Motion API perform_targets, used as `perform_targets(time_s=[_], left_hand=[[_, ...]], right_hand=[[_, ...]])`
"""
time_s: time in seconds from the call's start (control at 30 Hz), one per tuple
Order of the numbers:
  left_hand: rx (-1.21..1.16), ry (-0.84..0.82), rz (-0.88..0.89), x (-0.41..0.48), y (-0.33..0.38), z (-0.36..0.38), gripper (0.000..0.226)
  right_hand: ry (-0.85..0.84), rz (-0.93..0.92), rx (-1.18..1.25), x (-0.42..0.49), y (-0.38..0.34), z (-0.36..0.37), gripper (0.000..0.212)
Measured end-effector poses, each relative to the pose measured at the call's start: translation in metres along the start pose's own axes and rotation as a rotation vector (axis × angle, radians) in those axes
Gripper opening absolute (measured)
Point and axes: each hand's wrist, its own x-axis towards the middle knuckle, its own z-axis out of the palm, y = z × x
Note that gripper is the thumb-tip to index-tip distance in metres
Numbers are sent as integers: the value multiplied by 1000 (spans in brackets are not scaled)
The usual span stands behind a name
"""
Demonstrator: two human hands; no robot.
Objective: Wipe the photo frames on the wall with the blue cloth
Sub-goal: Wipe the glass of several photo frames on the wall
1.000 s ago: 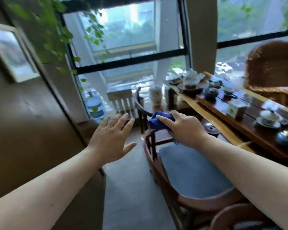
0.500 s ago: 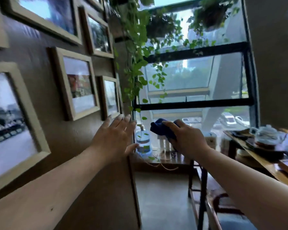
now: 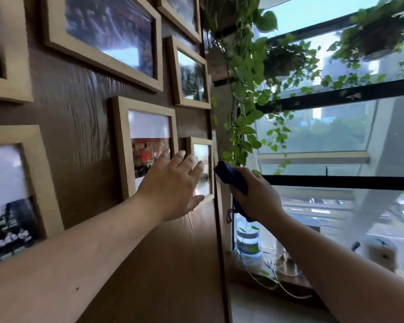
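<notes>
Reaching toward the wall, you are extending your left hand (image 3: pixel 173 185) flat, its fingers (image 3: pixel 186 163) loosely spread and empty, over the lower edge of the smallest photo frame (image 3: pixel 202 145) near the wall's corner; whether the palm is touching the glass cannot be told. Your right hand (image 3: pixel 254 197) is curling its fingers closed around the bunched blue cloth (image 3: pixel 230 176), which is sitting in the air just right of that small frame, level with it and not yet touching any frame. The medium frame (image 3: pixel 124 145) is hanging just left of your outstretched hand, with larger frames above and further left. Judging by this, you are in the approach step, with wiping not yet begun. The next move is calling for you to bring the cloth leftward onto the small frame's face while the free hand is steadying its border.
</notes>
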Motion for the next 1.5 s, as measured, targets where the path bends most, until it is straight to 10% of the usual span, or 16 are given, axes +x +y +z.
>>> perform_targets(time_s=[0.33,0.87,1.23,1.5], left_hand=[[283,-115,-71,105,-28,47,80],[401,-243,-192,163,-27,97,87],[412,-255,-184,164,-25,99,92],[408,-224,-202,163,-24,102,80]], right_hand=[[10,3,288,125,35,105,43],[149,-538,120,167,69,170,49],[-14,-172,152,180,89,176,49],[43,-526,171,156,73,167,48]])
